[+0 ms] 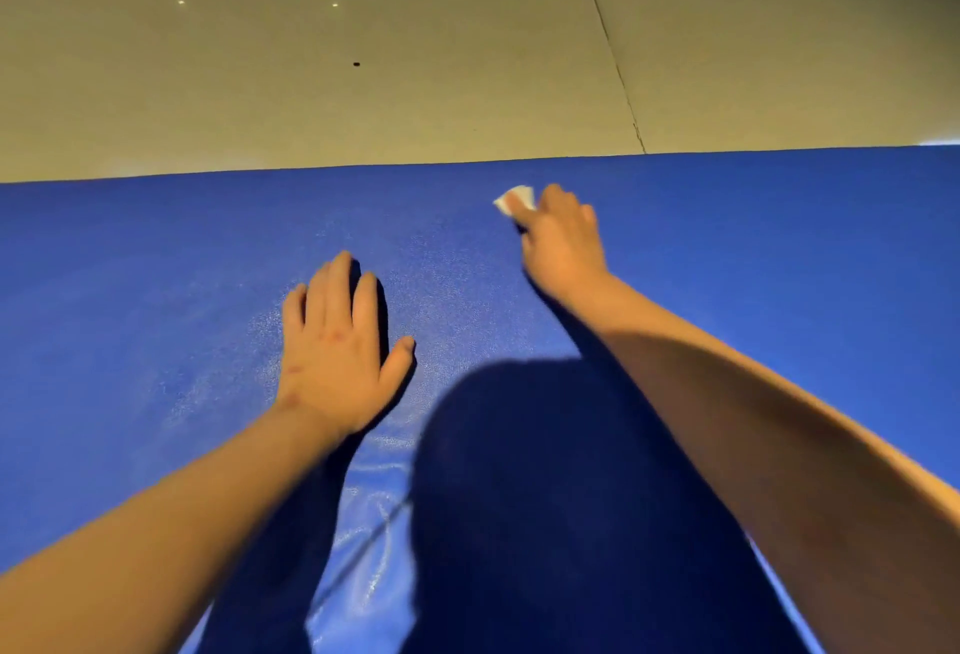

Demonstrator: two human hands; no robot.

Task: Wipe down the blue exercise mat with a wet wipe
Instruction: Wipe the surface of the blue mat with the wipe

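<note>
Fingers [560, 197] of right hand [563, 242] curled down over a small white wipe [514, 199], holding it against the mat [156, 263]. Only one corner of the wipe shows past the fingertips; the rest is under the hand. The wipe sits close to the mat's far edge, right of centre.

Left hand [337, 357] lies palm down on the mat, nearer the body, well apart from the right. Its fingers [332, 284] are straight and close together, thumb spread out to the side, gripping nothing.

The mat is blue, spread flat, and runs the full width of the view. A faint sheen shows on its surface between and around the two hands. A glossy, creased patch [369, 523] shows near the bottom between the forearms.

A large dark shape [519, 471] lies between the arms; cannot tell whether it is shadow or a leg.

Beyond the far edge is pale floor [311, 107], with a thin seam [608, 40] running diagonally and one dark speck [356, 64].
</note>
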